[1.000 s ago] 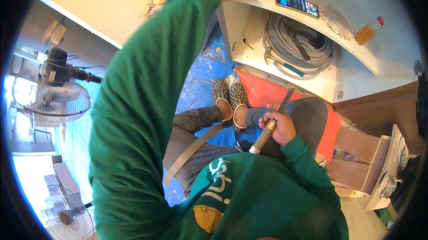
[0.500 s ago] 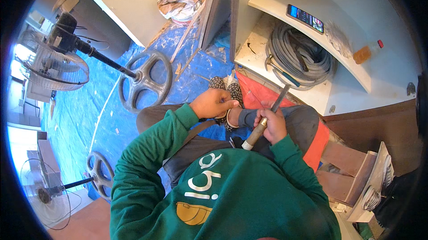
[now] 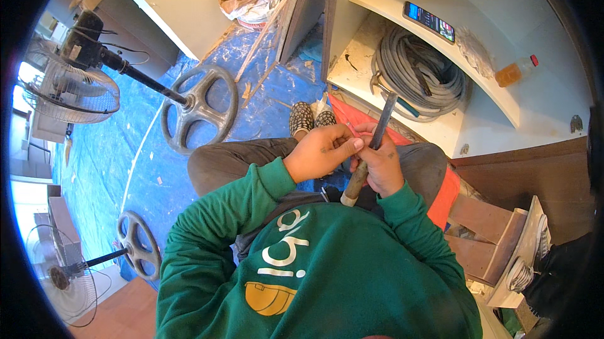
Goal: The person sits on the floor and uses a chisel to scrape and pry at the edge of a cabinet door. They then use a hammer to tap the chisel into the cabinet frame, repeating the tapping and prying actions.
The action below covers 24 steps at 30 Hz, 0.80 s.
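Chisel (image 3: 371, 150) gripped in right hand (image 3: 380, 166) w/ left hand (image 3: 321, 153); hose coil (image 3: 418, 81) behind

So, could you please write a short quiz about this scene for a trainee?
1. True or false: the right hand grips a chisel.
2. What lies on the upper shelf? A) phone B) shoe C) fan
3. Fill in: the coiled hose lies on the ____ shelf.

Key
1. True; the left hand touches it too.
2. A
3. lower
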Each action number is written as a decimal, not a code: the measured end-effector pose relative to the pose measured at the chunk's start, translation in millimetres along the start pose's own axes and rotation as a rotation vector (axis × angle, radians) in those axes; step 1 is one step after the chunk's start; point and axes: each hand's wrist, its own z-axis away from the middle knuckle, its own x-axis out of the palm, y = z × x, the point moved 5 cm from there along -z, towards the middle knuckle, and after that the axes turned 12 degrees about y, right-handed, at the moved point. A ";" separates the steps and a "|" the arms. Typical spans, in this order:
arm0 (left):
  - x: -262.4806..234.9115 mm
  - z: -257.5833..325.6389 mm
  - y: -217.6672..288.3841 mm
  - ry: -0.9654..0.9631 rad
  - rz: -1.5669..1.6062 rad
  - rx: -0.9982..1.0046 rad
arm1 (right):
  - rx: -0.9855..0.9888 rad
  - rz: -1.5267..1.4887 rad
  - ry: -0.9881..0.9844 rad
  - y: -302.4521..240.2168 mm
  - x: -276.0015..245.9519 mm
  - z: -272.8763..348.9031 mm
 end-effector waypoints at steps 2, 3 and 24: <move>-3.0 -2.4 -2.2 0.054 -0.042 0.040 | 0.011 0.011 -0.012 1.0 1.5 0.3; -5.0 -3.4 -4.3 0.082 -0.063 0.059 | 0.018 0.016 -0.019 2.2 2.4 0.6; -30.7 -21.2 -0.3 0.346 0.197 -0.010 | 0.117 0.181 -0.304 30.3 7.8 14.7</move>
